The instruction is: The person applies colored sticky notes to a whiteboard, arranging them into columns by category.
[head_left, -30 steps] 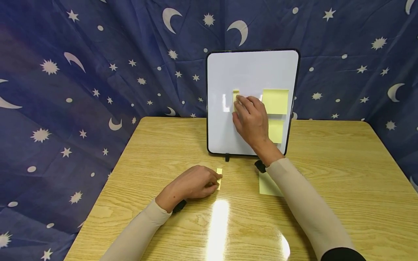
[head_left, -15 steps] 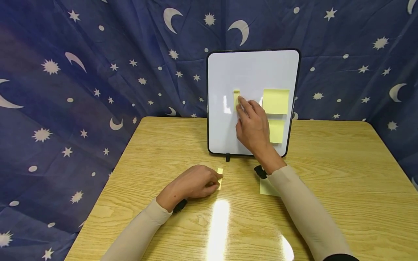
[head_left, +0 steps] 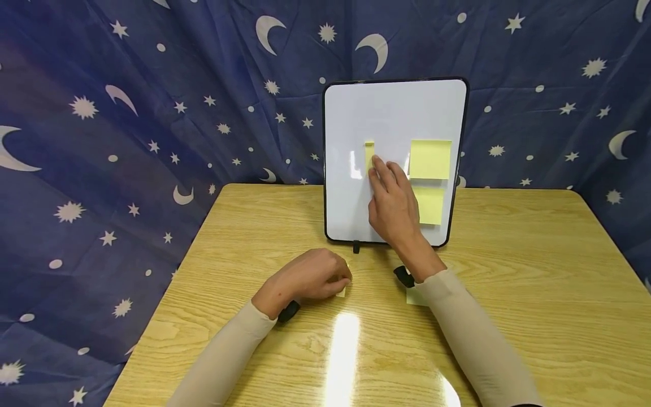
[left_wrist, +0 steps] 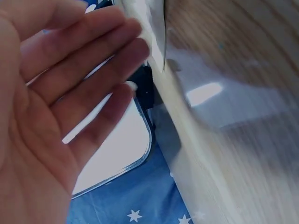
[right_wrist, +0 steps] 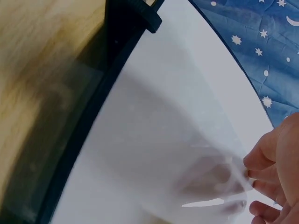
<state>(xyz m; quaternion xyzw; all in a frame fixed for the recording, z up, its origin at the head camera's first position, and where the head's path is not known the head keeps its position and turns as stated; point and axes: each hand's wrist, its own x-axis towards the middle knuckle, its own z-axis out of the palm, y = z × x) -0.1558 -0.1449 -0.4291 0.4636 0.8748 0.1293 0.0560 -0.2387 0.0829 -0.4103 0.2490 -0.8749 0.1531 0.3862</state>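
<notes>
My right hand [head_left: 393, 206] has its fingers extended up the whiteboard [head_left: 351, 209], fingertips on the lower part of a narrow yellow sticky strip [head_left: 369, 150]. Two wider yellow sticky notes [head_left: 430, 159] are on the board's right side, the lower one partly behind that hand. My left hand [head_left: 315, 275] is on the table over another narrow yellow strip [head_left: 341, 293], covering most of it. The left wrist view shows the left hand's [left_wrist: 70, 88] lower fingers nearly straight; whether thumb and index pinch the strip is hidden.
The whiteboard stands on black feet [head_left: 356, 247] near the back of the wooden table [head_left: 519, 271]. A pale yellow note [head_left: 416, 297] lies partly under the right forearm. A blue curtain [head_left: 152, 102] with moons and stars hangs behind.
The right hand's fingertips have slid down the board strip, and its fingers have straightened. My left hand has moved slightly up and right, covering more of the table strip.
</notes>
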